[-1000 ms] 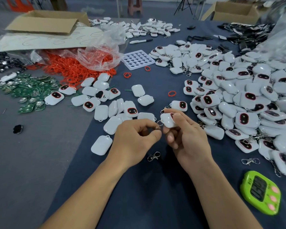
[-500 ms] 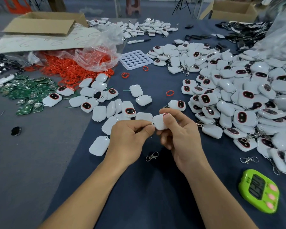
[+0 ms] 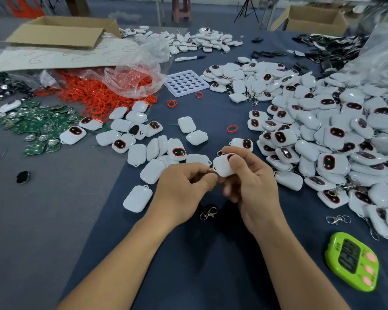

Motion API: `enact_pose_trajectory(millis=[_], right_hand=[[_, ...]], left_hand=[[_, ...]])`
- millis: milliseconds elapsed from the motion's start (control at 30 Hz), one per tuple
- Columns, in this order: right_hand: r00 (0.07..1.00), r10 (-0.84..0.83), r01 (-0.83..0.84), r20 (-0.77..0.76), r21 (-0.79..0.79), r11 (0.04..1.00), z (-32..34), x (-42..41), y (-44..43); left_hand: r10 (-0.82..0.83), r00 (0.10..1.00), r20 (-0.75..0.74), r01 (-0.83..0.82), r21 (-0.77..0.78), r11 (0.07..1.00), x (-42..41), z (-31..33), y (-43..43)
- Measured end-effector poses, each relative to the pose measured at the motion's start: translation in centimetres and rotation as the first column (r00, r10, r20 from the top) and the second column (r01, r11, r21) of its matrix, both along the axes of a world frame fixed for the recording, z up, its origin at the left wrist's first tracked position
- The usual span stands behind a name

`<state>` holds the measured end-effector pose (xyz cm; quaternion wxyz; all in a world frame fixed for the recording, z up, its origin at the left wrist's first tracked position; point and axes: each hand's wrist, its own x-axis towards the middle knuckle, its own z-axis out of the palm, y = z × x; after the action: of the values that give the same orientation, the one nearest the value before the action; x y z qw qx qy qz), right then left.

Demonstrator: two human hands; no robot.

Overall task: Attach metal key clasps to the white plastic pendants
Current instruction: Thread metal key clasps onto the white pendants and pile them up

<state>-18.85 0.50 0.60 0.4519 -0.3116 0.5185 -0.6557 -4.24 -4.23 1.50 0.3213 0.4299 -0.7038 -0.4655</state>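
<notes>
We work over a dark blue cloth-covered table (image 3: 211, 265). The largest thing on it is the heap of white plastic pendants with dark oval faces (image 3: 327, 139), banked from 1 to 3 o'clock of our hands. Many there trail metal clasps, so we judge it the finished pile, kept on the side of the hand that releases each piece.

At 10 o'clock spreads a tangle of red rubber rings (image 3: 92, 97) under a clear plastic bag (image 3: 132, 79). At 9 o'clock lies a litter of green circuit boards (image 3: 38, 124). Both look like parts for other steps, pushed aside. Between 10 and 12 o'clock, near, lies a loose group of bare white pendants (image 3: 143, 144). We take it for the supply, within easy reach. A lime-green digital timer (image 3: 352, 262) sits at 4 o'clock.

Our right hand (image 3: 253, 186) is closed around 1 white pendant (image 3: 224, 167), thumb on top. Its loop corner is turned toward 9 o'clock so the other hand can reach it. Our left hand (image 3: 182, 189) has its fingers curled, thumb and forefinger pinching a small metal key clasp (image 3: 213, 173) right against that corner. Whether the ring is through the loop, we cannot tell.

A spare silver clasp (image 3: 208, 213) waits at 6 o'clock just below the hands, and a second loose clasp (image 3: 337, 219) at 4 o'clock.
</notes>
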Motion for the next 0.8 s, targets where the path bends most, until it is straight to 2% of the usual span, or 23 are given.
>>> enact_pose_trajectory(millis=[100,200,233,300,367,400,467,533,567,667,733,800], right_hand=[[0.998,0.041,-0.041,0.046,0.017,0.999,0.1,-0.1,0.1],[0.998,0.055,-0.055,-0.021,0.008,0.998,0.3,0.1,0.3],[0.996,0.056,-0.056,-0.069,-0.005,0.998,0.4,0.2,0.5],[0.964,0.047,-0.056,-0.260,-0.029,0.998,0.3,0.5,0.8],[0.879,0.033,-0.065,-0.475,-0.051,0.997,0.2,0.8,1.1],[0.848,0.022,-0.067,-0.530,-0.067,0.995,0.1,0.9,1.3],[0.830,-0.001,-0.064,-0.558,-0.098,0.993,0.1,0.8,1.4],[0.853,-0.004,-0.049,-0.521,-0.088,0.995,0.3,0.6,1.1],[0.889,-0.001,-0.035,-0.458,-0.072,0.997,0.4,0.5,0.9],[0.990,-0.004,0.001,-0.144,-0.024,1.000,0.5,0.1,0.2],[1.000,0.029,-0.029,0.001,0.008,1.000,0.4,-0.2,0.1],[0.997,0.064,-0.064,0.033,0.023,0.998,0.3,-0.3,0.1]], left_hand=[[-0.002,1.000,-0.006,0.003,0.019,1.000,0.3,0.0,-0.1],[0.053,0.990,0.132,-0.044,-0.072,0.996,0.3,-0.2,0.3],[0.078,0.974,0.212,-0.049,-0.139,0.989,0.2,-0.4,0.5],[0.144,0.904,0.402,-0.030,-0.275,0.961,0.2,-0.5,0.9],[0.230,0.799,0.556,0.059,-0.452,0.890,0.1,-0.5,1.3],[0.269,0.760,0.591,0.119,-0.534,0.837,0.0,-0.6,1.4],[0.311,0.725,0.615,0.173,-0.599,0.782,-0.1,-0.5,1.7],[0.310,0.774,0.552,0.109,-0.599,0.794,-0.2,-0.8,1.8],[0.278,0.824,0.493,0.045,-0.547,0.836,-0.2,-0.9,1.6],[0.109,0.974,0.198,-0.067,-0.209,0.976,0.1,-0.5,0.7],[0.073,0.996,0.045,-0.069,-0.090,0.994,0.2,-0.3,0.4],[0.069,0.997,0.028,-0.065,-0.111,0.992,0.3,-0.3,0.5]])
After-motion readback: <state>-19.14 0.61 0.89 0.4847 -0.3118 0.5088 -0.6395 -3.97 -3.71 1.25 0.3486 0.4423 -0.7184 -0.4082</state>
